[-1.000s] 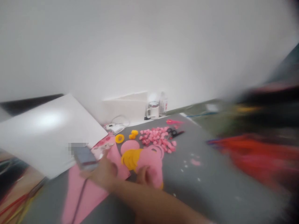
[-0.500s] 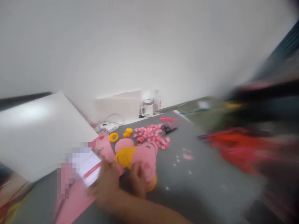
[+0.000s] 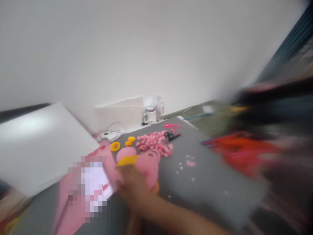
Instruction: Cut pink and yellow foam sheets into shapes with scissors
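Motion blurs this view. My right hand (image 3: pixel 133 184) reaches across from the lower right and is closed on a phone (image 3: pixel 95 182), whose lit screen tilts up over a pink foam sheet (image 3: pixel 70 212). Just beyond the hand lie pink and yellow foam cut-outs (image 3: pixel 146 163) on the grey table (image 3: pixel 207 189). A skin-coloured strip under that forearm may be my left hand or arm (image 3: pixel 134 225); its fingers are not visible.
Farther back are a pile of small pink pieces (image 3: pixel 153 142), a yellow ring (image 3: pixel 115 146), scissors (image 3: pixel 171 135) and a mug (image 3: pixel 149 115) by the wall. A white board (image 3: pixel 41 143) leans at the left. Blurred red strands (image 3: pixel 239 150) lie at the right.
The phone has turned from edge-on to screen-up and come nearer and lower. The fingers seen on the pink cut-outs have merged into the blur of the hand. The view has shifted.
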Tool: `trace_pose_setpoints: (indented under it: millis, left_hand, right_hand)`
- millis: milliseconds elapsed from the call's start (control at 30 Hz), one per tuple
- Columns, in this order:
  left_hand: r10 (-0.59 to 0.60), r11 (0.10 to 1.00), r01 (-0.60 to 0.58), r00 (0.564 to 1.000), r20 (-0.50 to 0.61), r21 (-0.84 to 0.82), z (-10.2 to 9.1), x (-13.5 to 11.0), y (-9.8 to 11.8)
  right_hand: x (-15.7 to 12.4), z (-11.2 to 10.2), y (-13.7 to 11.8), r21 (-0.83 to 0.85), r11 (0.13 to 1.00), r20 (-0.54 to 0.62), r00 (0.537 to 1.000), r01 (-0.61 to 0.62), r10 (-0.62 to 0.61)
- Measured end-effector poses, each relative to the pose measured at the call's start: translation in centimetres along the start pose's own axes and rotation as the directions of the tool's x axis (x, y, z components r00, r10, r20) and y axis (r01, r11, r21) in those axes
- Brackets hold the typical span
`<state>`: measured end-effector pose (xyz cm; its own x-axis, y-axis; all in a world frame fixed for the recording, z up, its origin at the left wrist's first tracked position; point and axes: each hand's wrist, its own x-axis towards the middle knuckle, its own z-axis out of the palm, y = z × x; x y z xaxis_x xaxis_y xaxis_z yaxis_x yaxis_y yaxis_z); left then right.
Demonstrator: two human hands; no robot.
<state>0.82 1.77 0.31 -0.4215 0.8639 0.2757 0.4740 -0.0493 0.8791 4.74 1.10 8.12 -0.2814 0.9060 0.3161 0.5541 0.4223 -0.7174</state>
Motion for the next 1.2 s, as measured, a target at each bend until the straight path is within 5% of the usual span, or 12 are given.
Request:
trace_pose_setpoints:
  millis: [67, 133, 300, 467, 533, 567, 667, 833, 1200]
  left_hand:
    - [-0.002, 1.000, 0.002, 1.000, -0.011, -0.009, -0.3, 0.0, 0.3]
    - [-0.004, 1.000, 0.003, 1.000, -0.023, -0.024, -0.6, 0.1, 0.3]
    - [-0.007, 0.997, 0.008, 1.000, 0.004, -0.083, -0.5, -0.1, 0.0]
    - [0.124, 0.982, -0.110, 0.989, -0.085, 0.156, -3.0, -1.4, 2.0]
    - [0.244, 0.916, -0.130, 0.932, -0.269, 0.380, -5.2, -1.3, 3.1]
    - [0.239, 0.879, -0.041, 0.899, -0.366, 0.475, -6.3, -0.9, 3.6]
    - [0.101, 0.795, 0.144, 0.926, -0.363, 0.589, -8.3, 0.8, 4.0]
    - [-0.068, 0.653, 0.291, 0.942, -0.328, 0.700, -7.4, 3.3, 2.8]
    - [-0.324, 0.625, 0.485, 0.874, -0.362, 0.612, -10.1, 7.1, 2.8]
  right_hand:
    - [-0.8, -2.0, 3.6, 0.014, 1.000, -0.235, 0.972, 0.002, 0.001]
    - [-1.6, -3.2, 7.2, 0.049, 0.999, -0.307, 0.952, 0.018, -0.002]
    - [-3.4, -2.9, 12.0, 0.327, 0.932, -0.195, 0.954, -0.156, 0.229]
    - [-3.5, -2.0, 12.4, 0.386, 0.900, -0.157, 0.947, -0.203, 0.281]
    - [-3.4, -2.1, 12.6, 0.399, 0.893, -0.165, 0.942, -0.208, 0.293]
    - [-3.3, -2.2, 12.7, 0.396, 0.893, -0.168, 0.940, -0.212, 0.298]
    - [-3.4, -2.2, 12.7, 0.368, 0.902, -0.165, 0.938, -0.228, 0.305]
    - [-3.6, -2.3, 12.3, 0.426, 0.878, -0.162, 0.936, -0.219, 0.312]
    - [-3.7, -1.9, 12.6, 0.446, 0.867, -0.181, 0.926, -0.222, 0.330]
